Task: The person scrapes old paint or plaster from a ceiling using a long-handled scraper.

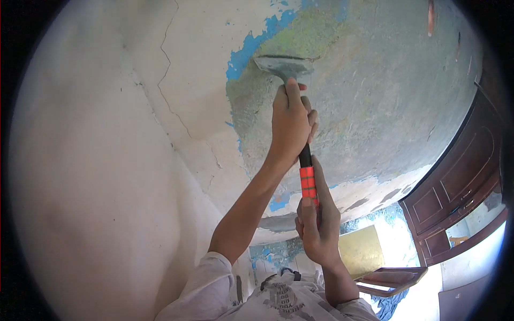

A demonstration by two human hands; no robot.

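Note:
My left hand [292, 120] is wrapped round the upper shaft of a long-handled scraper [305, 156], close below its wide metal blade. Lower down, my right hand [319, 224] grips the red and black handle. The blade [284, 65] lies against the wall [364, 107], at the edge of a greenish patch. Beside it runs a strip of blue paint [251, 51], and bare grey plaster spreads to the right. Cream paint [209, 32] covers the wall on the left, with a thin crack running down it.
Dark wooden cabinet doors [455, 176] stand at the right. Below them are a yellowish panel [361, 251], a brown-framed object [393, 279] and dark cloth [390, 306] on the floor. A plain pale wall [101, 187] fills the left side.

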